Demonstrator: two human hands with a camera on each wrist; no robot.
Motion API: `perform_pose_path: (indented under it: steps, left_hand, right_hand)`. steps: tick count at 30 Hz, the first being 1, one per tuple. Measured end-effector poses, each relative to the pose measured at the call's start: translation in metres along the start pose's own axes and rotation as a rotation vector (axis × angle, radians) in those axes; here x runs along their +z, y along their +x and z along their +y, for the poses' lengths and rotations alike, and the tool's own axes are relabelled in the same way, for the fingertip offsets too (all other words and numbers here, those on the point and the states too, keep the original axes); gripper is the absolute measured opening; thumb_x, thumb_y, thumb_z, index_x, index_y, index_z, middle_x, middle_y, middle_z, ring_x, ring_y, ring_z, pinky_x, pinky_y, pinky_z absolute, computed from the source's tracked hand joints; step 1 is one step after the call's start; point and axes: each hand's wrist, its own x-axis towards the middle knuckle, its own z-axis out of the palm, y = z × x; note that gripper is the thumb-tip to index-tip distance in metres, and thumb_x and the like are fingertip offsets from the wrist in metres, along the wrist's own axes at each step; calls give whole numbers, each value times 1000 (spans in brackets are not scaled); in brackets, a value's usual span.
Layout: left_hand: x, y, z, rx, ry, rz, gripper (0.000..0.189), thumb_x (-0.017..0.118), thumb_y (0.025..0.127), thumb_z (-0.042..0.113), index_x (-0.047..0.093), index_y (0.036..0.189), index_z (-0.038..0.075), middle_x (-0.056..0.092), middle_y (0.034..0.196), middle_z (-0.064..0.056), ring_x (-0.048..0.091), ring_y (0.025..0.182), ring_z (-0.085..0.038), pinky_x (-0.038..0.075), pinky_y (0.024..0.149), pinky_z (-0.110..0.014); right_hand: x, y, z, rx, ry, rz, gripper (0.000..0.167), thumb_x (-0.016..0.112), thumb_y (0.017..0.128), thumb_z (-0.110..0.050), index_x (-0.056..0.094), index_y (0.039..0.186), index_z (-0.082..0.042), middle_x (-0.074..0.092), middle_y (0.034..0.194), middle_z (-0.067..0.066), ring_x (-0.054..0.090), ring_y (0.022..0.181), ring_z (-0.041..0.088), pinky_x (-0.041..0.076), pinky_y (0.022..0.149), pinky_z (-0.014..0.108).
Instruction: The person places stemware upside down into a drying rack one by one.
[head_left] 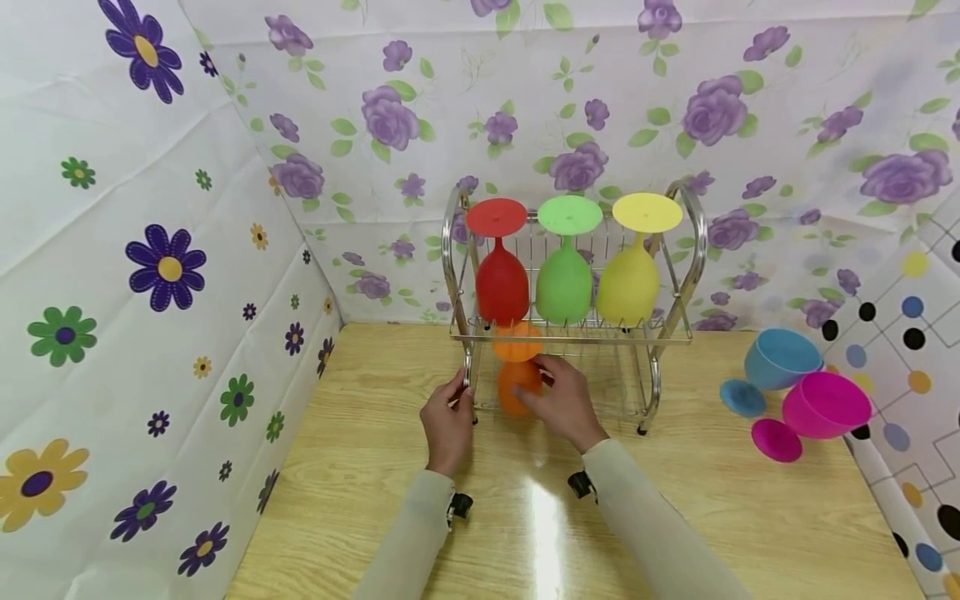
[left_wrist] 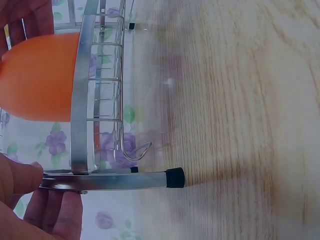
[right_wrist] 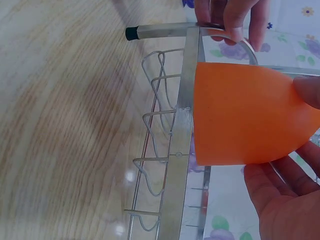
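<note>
My right hand (head_left: 566,404) grips the bowl of an orange goblet (head_left: 513,392) that is upside down on the lower tier of a metal dish rack (head_left: 570,340). Its foot points up, partly behind the rack's front rail. In the right wrist view, the thumb lies on one side of the orange bowl (right_wrist: 245,115) and the fingers on the other, its rim right at the lower rail. With thumb and fingers, my left hand (head_left: 447,425) holds the rack's left front leg (left_wrist: 125,180). On the upper tier, red (head_left: 502,287), green (head_left: 564,287) and yellow (head_left: 628,287) goblets are upside down in a row.
To the right, a blue goblet (head_left: 782,358) and a pink goblet (head_left: 827,406) lie on their sides on the wooden table (head_left: 360,517). Flowered cloth (head_left: 375,208) hangs behind the rack, with patterned cloths at the left and right sides.
</note>
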Motion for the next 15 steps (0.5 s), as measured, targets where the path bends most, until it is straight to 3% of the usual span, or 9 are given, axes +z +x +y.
perform_pose_path:
  steps: [6,15]
  left_hand:
    - [-1,0,-2,6,4,5,44,74,97,-1,73,137,18,76,112,-13,76,106,-26,65,89,-31]
    - [1,-1,-3,36,-8,17,45,75,96,-2,73,137,17,76,111,-12,76,104,-27,65,89,-32]
  right_hand:
    - [10,14,1,-4,-17,12,53,86,90,-25,68,137,-10,67,137,8,66,128,34,58,107,53]
    - [28,26,9,27,-46,-1,52,87,90,-27,68,135,-11,68,134,6,66,125,30,60,105,49]
